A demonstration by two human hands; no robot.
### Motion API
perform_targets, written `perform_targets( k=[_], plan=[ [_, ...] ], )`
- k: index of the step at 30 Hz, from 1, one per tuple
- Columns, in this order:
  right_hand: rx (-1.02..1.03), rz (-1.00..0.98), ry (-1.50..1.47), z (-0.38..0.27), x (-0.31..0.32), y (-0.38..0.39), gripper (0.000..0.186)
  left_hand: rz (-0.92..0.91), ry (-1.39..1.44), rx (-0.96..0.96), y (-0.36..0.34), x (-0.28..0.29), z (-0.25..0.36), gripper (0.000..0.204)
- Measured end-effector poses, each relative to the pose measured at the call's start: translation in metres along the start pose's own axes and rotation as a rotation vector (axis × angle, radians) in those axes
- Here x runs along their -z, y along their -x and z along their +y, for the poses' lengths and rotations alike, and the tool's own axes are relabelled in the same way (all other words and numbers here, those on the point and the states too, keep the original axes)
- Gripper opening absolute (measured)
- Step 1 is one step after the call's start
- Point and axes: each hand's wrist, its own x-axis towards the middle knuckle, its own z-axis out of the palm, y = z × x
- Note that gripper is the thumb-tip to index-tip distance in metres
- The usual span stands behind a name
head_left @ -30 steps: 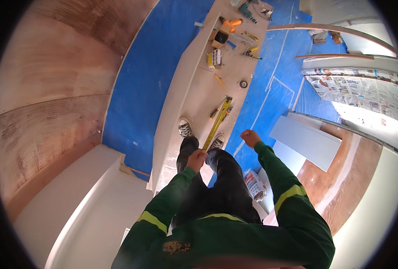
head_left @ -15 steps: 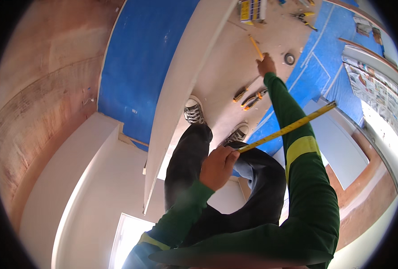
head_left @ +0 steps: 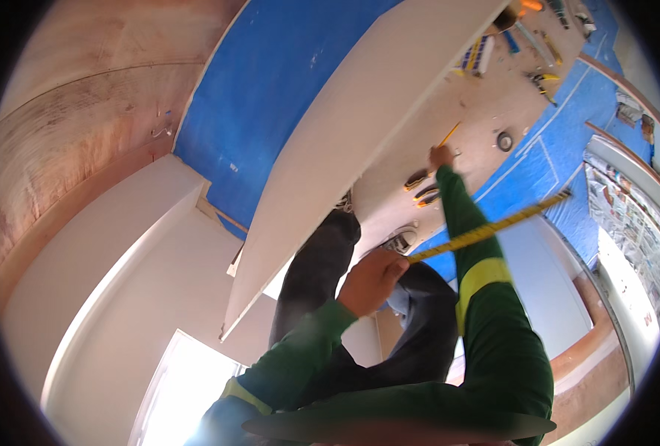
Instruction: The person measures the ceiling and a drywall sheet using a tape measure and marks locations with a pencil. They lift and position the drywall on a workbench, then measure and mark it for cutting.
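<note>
My left hand is closed on a yellow tape measure, its extended blade angling up to the right across my right forearm. Farther forward, my right hand grips a thin yellow pencil low over the dusty beige work surface. Just below that hand lie orange-and-black handled tools, one above pliers. A dark roll of tape rests to the right of the hand.
A long pale board runs diagonally beside my legs, partly covering one shoe. Blue sheeting is at left and right. Several tools and boxes lie at the far end. Newspaper covering is at right.
My right hand has reached forward and down to the pencil and closed on it. The tape blade has swung from pointing forward to slanting rightward. My legs have bent and the view has shifted.
</note>
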Motion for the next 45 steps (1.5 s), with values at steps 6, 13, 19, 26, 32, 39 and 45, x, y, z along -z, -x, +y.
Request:
perform_targets(
  k=[6, 13, 19, 26, 32, 39, 45],
  plan=[
    [0.055, -0.244, -0.798, -0.064, 0.059, 0.246, 0.027, -0.169, 0.345, 0.357, 0.026, -0.025, -0.032, 0.029],
    [-0.224, -0.140, -1.388, 0.014, 0.171, 0.425, 0.019, 0.002, 0.431, 0.109, 0.158, -0.009, -0.024, 0.029],
    [0.004, -0.159, -1.231, 0.052, 0.308, 0.490, 0.026, 0.109, -0.228, 0.171, 0.284, 0.068, 0.046, 0.039],
    [0.357, 0.156, -1.677, -0.079, 0.558, 0.599, 0.012, 0.623, -0.555, -0.238, 0.386, 0.177, 0.167, 0.037],
    [0.770, 0.288, -1.918, -0.208, 0.727, 0.729, 0.027, 0.895, -0.664, -0.622, 0.538, 0.266, 0.301, 0.022],
    [1.518, -0.106, -2.059, -0.294, 0.877, 0.847, 0.019, 1.347, -0.904, -0.918, 0.734, 0.325, 0.404, 0.010],
    [1.561, 0.123, -1.740, -0.332, 0.949, 0.918, 0.026, 1.819, -1.009, -1.094, 0.879, 0.348, 0.466, 0.006]
  ],
)
